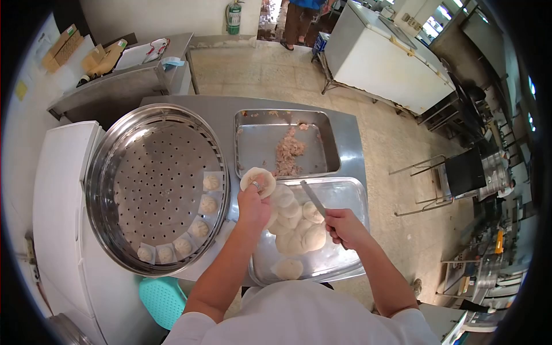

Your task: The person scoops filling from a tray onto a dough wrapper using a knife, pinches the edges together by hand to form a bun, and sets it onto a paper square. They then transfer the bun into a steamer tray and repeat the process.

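Observation:
My left hand [254,208] is closed round a round dough wrapper [249,177] with a dab of meat filling [263,183] on it, the thumb over the filling. In my right hand [347,227] is a flat metal spatula [313,197], its blade angled up and left. Below both hands lies a shallow metal tray [333,267] with several overlapping dough wrappers [290,237]. A deeper metal pan [256,144] behind it holds a heap of minced meat [289,152]. To the left, a big perforated steamer [152,181] carries several pleated buns [199,228] on paper squares along its near right side.
Beneath the trays is a steel table [352,138]. A turquoise plastic stool [161,299] stands below the steamer. Further off are a side table [144,77], a fire extinguisher [233,17], a white chest freezer [379,57] and a person [299,23] at the doorway.

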